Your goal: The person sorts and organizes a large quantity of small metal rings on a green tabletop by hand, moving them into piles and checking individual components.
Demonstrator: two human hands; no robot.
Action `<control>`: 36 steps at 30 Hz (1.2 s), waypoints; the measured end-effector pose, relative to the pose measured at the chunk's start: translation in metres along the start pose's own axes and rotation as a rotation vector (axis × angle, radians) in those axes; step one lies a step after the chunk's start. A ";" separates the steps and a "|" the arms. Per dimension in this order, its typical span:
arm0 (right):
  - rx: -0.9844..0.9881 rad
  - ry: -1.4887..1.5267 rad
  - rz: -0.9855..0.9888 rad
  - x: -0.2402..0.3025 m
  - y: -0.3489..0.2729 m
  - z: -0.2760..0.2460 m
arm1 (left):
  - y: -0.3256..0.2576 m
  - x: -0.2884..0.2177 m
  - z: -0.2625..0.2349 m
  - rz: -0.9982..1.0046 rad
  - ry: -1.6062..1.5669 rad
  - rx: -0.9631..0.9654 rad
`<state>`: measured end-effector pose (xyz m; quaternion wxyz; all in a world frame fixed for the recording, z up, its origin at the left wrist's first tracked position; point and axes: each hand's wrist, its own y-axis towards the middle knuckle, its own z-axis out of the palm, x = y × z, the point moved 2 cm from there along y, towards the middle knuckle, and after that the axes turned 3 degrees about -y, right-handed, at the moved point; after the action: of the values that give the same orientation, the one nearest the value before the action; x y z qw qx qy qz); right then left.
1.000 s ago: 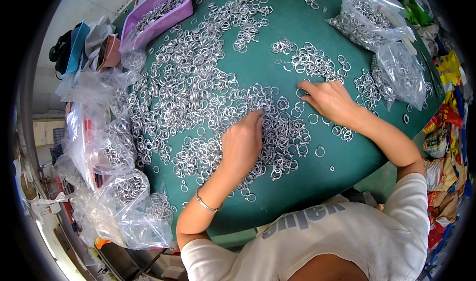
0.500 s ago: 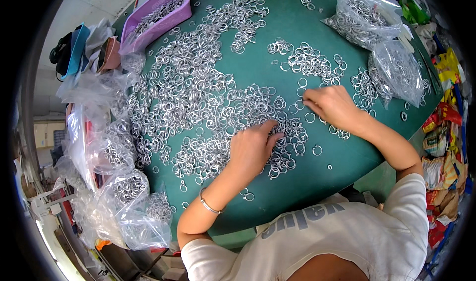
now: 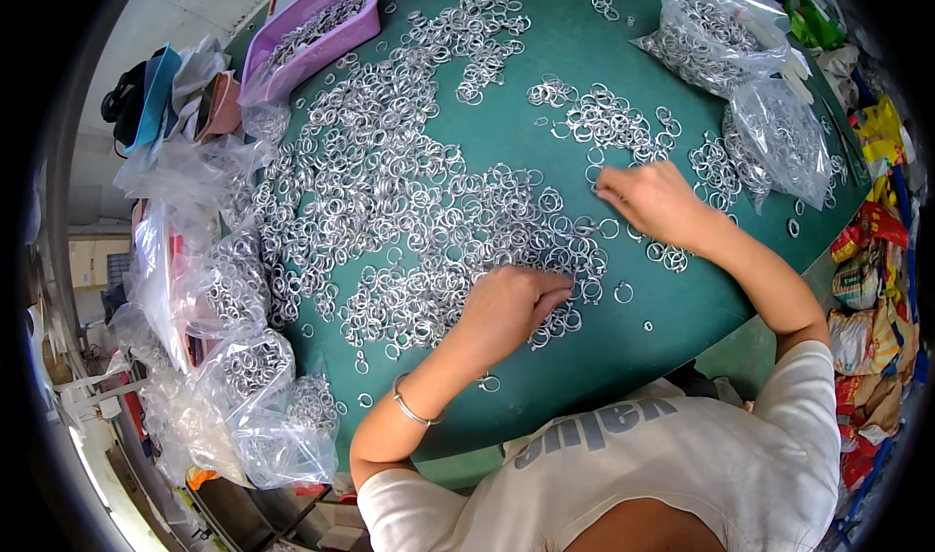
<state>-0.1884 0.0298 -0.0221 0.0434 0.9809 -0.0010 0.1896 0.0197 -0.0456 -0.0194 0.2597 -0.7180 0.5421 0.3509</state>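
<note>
Silvery metal rings (image 3: 390,162) lie in a wide, loose heap over the green table (image 3: 467,411). My left hand (image 3: 511,308) rests low at the heap's near right part, thumb and forefinger pinched together among the rings; whatever is between them is too small to make out. Farther right, my right hand (image 3: 653,201) is closed in a pinch at the edge of the loose rings. A ring (image 3: 593,174) shows right at its fingertips, but whether it is gripped cannot be told. A smaller pile of rings (image 3: 609,123) lies just beyond my right hand.
A purple basket (image 3: 341,38) of metal parts stands at the far left. Clear plastic bags of rings (image 3: 255,367) line the left edge; more bags (image 3: 716,31) sit at the far right. Another ring cluster (image 3: 716,172) lies right of my right hand. Colourful packages (image 3: 862,289) are stacked beyond the right edge.
My left hand has moved nearer and slightly right, its thumb and forefinger coming together. My right hand stays nearly in place; a ring just below its fingertips no longer shows there.
</note>
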 end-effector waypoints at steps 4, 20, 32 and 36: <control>-0.106 0.029 0.175 -0.011 -0.005 -0.013 | -0.002 -0.002 -0.003 -0.089 -0.009 -0.051; 0.013 -0.171 0.028 -0.003 -0.022 -0.006 | -0.016 -0.015 -0.011 -0.228 0.313 -0.052; 0.127 -0.252 -0.003 0.007 -0.025 -0.013 | -0.030 -0.019 0.007 -0.141 0.322 0.140; -0.142 -0.010 -0.014 0.005 -0.021 -0.017 | -0.031 -0.021 0.017 -0.092 0.273 0.165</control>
<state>-0.1897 0.0522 -0.0064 0.1141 0.9763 -0.0080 0.1837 0.0425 -0.0122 -0.0137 0.2573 -0.7595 0.5658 0.1921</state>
